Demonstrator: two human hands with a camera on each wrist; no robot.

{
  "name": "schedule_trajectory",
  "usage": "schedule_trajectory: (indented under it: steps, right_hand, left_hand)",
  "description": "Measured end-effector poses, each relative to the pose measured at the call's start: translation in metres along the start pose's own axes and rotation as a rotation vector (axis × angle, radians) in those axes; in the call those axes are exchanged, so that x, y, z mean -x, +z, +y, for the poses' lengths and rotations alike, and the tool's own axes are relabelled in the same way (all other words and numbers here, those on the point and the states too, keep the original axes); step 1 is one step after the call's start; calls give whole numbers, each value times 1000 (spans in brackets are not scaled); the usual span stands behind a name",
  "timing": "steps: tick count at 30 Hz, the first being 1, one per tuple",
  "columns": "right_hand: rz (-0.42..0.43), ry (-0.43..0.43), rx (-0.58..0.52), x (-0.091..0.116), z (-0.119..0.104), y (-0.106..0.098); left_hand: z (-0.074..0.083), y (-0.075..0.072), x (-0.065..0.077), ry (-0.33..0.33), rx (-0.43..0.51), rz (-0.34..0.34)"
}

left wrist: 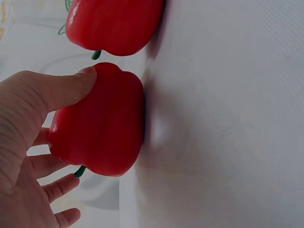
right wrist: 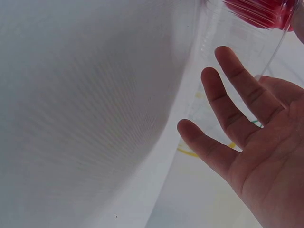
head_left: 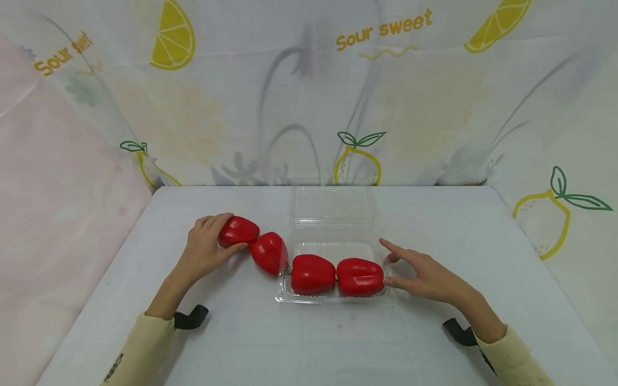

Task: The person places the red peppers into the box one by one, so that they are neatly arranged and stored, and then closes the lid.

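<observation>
Hands, head view: firm grip of the left hand (head_left: pixel 206 244) on the leftmost red bell pepper (head_left: pixel 238 231), thumb on the near side; wide spread of the right hand (head_left: pixel 422 274), holding nothing, thumb just beside the right wall of the clear plastic clamshell (head_left: pixel 338 249). Count four peppers: one gripped; a second pepper (head_left: pixel 268 253) at the clamshell's left wall, contact not determinable; inside, the inner left pepper (head_left: pixel 312 274) and inner right pepper (head_left: pixel 360 277), side by side at the front. Count one clamshell, lid (head_left: pixel 333 205) folded back.

Left wrist view: two peppers, one green stem (left wrist: pixel 80 171) visible on each. Hold by the broad body, never the stem; set thumb and fingers opposite to counter probable slipping on the glossy skin. Avoid knocking the neighbouring pepper.

Right wrist view: fingers straight and apart. Brace the clamshell lightly, if needed; avoid flexing the probably thin wall.
</observation>
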State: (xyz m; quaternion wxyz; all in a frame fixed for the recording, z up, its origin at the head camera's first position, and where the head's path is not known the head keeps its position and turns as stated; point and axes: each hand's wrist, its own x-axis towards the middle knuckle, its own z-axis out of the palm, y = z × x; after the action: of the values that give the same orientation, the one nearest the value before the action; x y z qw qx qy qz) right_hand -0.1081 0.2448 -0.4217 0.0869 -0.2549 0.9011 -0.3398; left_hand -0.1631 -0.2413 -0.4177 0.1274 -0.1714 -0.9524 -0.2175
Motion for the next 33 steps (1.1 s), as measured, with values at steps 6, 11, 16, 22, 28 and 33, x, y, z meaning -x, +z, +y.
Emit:
schedule_trajectory:
  steps: [6, 11, 16, 22, 28, 33]
  right_hand:
    - [-1, 2, 5, 0, 0, 0]
    - [0, 2, 1, 0, -1, 0]
    - [-2, 0, 1, 0, -2, 0]
    - [-1, 2, 3, 0, -1, 0]
    - [3, 3, 2, -1, -1, 1]
    - [6, 0, 0, 0, 0, 1]
  left_hand:
    - [-1, 1, 2, 11, 4, 33]
    - [-1, 0, 4, -1, 2, 51]
    - [0, -4, 6, -9, 9, 64]
    - [2, -9, 9, -16, 19, 83]
    - [6, -12, 10, 2, 28, 124]
    - [13, -14, 10, 25, 44, 167]
